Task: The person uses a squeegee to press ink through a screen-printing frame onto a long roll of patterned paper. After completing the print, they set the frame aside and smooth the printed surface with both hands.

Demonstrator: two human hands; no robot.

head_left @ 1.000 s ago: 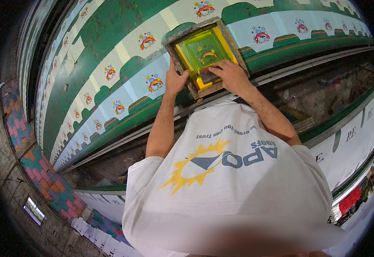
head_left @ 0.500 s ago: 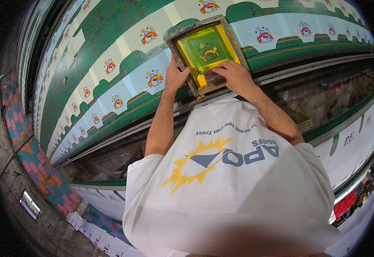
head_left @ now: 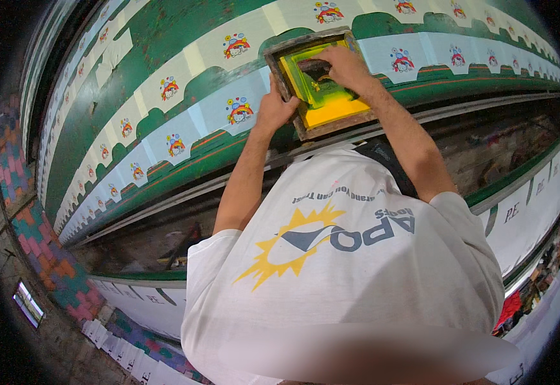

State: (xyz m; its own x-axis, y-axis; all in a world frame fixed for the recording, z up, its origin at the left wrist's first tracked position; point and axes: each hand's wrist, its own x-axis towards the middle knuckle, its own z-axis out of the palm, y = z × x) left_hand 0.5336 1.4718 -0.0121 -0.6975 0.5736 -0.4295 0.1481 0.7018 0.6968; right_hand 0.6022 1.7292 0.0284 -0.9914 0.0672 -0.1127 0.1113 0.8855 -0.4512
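A wooden screen-printing frame [head_left: 339, 125] lies at a tilt over the row of pale blue sheets [head_left: 193, 125], near the table's front edge. My left hand [head_left: 276, 110] grips its left side, thumb on top of the wood. Inside the frame, my right hand [head_left: 347, 68] is closed on a dark squeegee [head_left: 312, 67], partly hidden by the fingers, toward the far side of the mesh. Thick yellow ink [head_left: 331, 113] lies along the near side of the mesh. Yellow-green smears cover the rest.
The long green table [head_left: 164, 42] also bears a row of cream sheets [head_left: 193, 59], printed with small rainbow pictures [head_left: 235, 45]. A metal rail [head_left: 414, 120] runs along its near edge. Behind me hang white printed sheets [head_left: 523, 212]. Coloured paving [head_left: 52, 256] is at the left.
My right hand has moved the squeegee from the near side of the frame to the far side. Yellow ink now shows along the near side. The left hand keeps its grip.
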